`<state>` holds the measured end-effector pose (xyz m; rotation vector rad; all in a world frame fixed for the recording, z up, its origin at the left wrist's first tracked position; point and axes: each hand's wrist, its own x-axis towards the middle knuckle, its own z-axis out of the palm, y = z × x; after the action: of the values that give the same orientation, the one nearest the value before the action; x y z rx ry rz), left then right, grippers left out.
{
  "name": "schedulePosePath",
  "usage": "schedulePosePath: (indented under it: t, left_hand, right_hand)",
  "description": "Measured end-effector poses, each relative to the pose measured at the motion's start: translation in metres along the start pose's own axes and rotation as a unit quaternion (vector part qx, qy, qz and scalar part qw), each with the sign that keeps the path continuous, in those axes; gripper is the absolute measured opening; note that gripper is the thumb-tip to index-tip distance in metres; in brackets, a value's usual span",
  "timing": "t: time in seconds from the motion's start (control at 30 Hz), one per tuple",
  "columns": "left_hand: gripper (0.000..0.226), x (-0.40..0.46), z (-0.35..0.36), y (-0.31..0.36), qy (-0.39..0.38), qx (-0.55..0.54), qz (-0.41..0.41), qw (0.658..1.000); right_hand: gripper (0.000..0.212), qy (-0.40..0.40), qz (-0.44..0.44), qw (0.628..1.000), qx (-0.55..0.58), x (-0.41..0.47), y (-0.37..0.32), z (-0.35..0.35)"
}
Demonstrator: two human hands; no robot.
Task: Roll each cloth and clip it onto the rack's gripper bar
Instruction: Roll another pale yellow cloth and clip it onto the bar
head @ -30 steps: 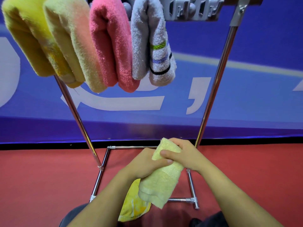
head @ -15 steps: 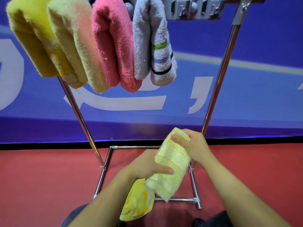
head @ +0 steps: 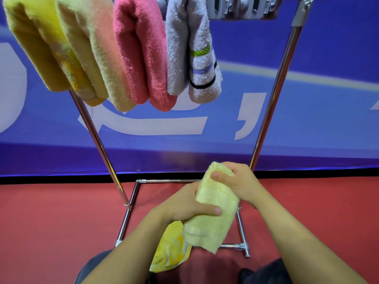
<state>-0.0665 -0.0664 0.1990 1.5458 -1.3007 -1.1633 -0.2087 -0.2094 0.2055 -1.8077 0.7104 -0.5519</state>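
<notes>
Pale yellow cloth point(head: 215, 203), rolled into a thick bundle, sits in our two hands low in front of the rack point(head: 272, 103), above its floor frame. Our right hand point(head: 240, 181) curls around the upper end of the roll, thumb pressed across its front. Our left hand point(head: 184, 203) wraps the middle from the left, thumb lying over the herringbone band. The roll's loose lower edge hangs free below our left hand. A brighter yellow cloth point(head: 170, 251) hangs under our left wrist; we cannot tell what holds it. Up on the gripper bar point(head: 244, 8), four rolled cloths hang side by side: a yellow one point(head: 34, 48), a peach-green one point(head: 92, 54), a pink one point(head: 141, 54) and a grey striped one point(head: 190, 50). Behind the rack stands a blue banner point(head: 307, 119) over red floor point(head: 51, 222).
</notes>
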Motion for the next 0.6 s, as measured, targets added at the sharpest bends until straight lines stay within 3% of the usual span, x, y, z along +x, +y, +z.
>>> schedulePosePath:
  t: [0.17,0.23,0.3,0.4,0.47,0.6]
  left_hand:
    - [0.034,0.005,0.004,-0.007,0.034,-0.041,-0.021,0.998]
    - [0.029,0.007,0.001,-0.010,0.063,-0.065,-0.021,0.996]
    - [0.026,0.010,-0.004,-0.015,0.135,-0.052,-0.013,0.989]
    - [0.032,0.016,-0.011,-0.026,0.273,-0.026,-0.023,0.961]
    - [0.032,0.021,-0.013,-0.030,0.330,-0.022,-0.022,0.944]
    - [0.028,0.025,-0.010,-0.030,0.338,0.010,0.010,0.941]
  right_hand:
    - [0.010,-0.006,-0.005,1.000,0.011,0.000,-0.001,0.008]
    - [0.020,0.026,-0.011,0.999,0.019,0.002,0.002,0.010]
    - [0.033,0.073,-0.028,0.997,0.014,0.003,0.006,0.009]
    - [0.030,0.115,-0.031,0.993,-0.001,0.004,0.009,0.010]
    - [0.023,0.100,-0.013,0.995,0.021,0.005,0.012,0.015]
    - [0.020,0.015,0.044,0.998,0.048,0.005,0.016,0.034]
